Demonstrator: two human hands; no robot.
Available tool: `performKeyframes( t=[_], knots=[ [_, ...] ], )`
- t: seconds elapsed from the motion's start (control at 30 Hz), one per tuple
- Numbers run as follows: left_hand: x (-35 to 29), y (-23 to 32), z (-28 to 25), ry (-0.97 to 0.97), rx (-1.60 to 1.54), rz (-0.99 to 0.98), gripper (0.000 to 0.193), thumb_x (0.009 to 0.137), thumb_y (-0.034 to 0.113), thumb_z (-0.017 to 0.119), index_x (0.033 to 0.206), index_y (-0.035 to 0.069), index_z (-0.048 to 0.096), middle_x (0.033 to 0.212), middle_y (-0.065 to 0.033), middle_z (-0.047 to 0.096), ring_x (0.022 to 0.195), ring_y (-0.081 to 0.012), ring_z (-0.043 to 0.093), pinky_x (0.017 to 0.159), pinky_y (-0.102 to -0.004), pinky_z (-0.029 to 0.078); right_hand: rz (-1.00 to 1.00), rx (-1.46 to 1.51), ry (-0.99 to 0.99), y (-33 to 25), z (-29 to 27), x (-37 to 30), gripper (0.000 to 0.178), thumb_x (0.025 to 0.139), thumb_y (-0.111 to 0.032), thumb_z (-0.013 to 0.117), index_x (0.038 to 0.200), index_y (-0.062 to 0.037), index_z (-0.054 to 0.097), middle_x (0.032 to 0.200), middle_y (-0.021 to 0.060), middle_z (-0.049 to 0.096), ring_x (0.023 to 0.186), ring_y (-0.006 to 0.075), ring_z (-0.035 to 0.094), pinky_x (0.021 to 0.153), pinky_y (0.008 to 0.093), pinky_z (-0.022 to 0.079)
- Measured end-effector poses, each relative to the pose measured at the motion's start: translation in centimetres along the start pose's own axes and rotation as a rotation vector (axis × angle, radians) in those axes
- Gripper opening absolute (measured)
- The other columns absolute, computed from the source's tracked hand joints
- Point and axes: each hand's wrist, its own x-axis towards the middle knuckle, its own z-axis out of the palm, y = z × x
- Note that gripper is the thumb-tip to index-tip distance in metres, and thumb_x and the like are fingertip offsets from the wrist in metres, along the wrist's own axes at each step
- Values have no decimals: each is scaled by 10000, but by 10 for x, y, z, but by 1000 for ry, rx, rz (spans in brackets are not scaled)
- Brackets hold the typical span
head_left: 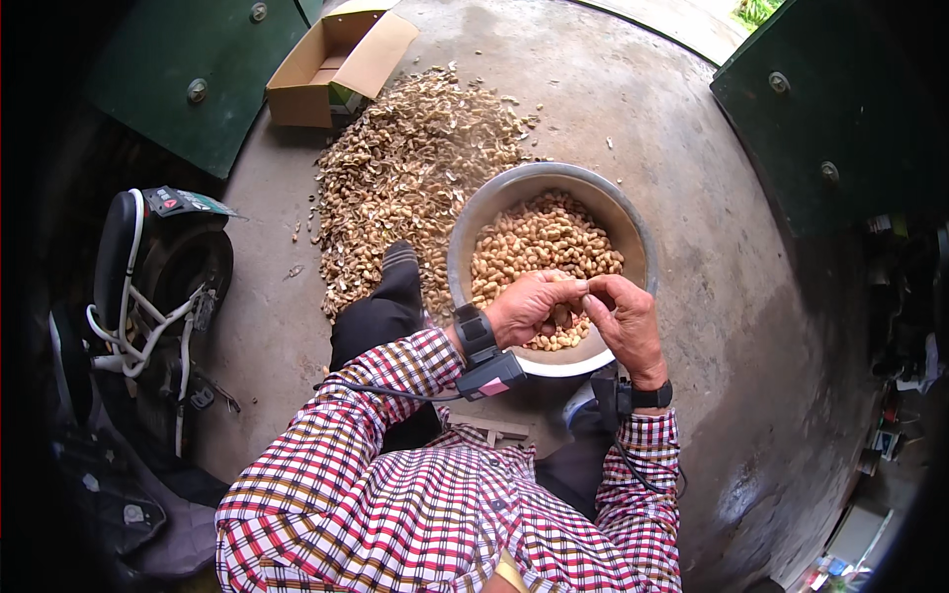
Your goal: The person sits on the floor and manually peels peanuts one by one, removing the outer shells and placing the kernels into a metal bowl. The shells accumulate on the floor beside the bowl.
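My left hand [534,305] and my right hand [630,324] meet over the near side of a wide metal basin [639,232]. Thumbs and fingers of both are pinched together, fingertips touching, around what looks like a peanut, mostly hidden by the fingers. Unshelled peanuts [549,232] fill the far part of the basin. Below my hands lie paler and pinkish pieces [559,338] that look like shelled kernels, partly covered by my left hand. Each wrist wears a dark strap with a small device and a cable.
A broad heap of peanut shells [395,163] spreads over the concrete floor, left of the basin. Behind it stands an open cardboard box [336,64]. A black seat with a white metal frame [148,296] is at the left. Green doors [203,79] flank the opening.
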Motion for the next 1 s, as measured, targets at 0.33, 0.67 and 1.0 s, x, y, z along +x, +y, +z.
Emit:
performKeyframes(
  t=[0.33,0.67,1.0],
  knots=[
    [-7,6,8,-124,-140,-17,172,821,217,572,846,47,577,625,6,504,471,-46,422,371,-166,249,210,337,-41,-1,0,-1,114,794,-63,587,874,19,589,756,45,597,710,101,539,635,240,434],
    [-10,8,8,-131,-201,14,157,807,171,518,823,22,563,733,-70,584,528,-85,515,356,-173,318,342,700,0,10,5,0,165,839,-151,553,902,-3,590,769,5,586,643,42,500,570,182,399],
    [-7,8,8,-181,-282,-19,155,790,165,535,840,23,569,733,-40,577,538,-53,524,349,-154,304,414,758,41,2,5,4,181,835,-185,547,919,-25,536,711,3,549,614,63,497,578,193,405]
  ],
)
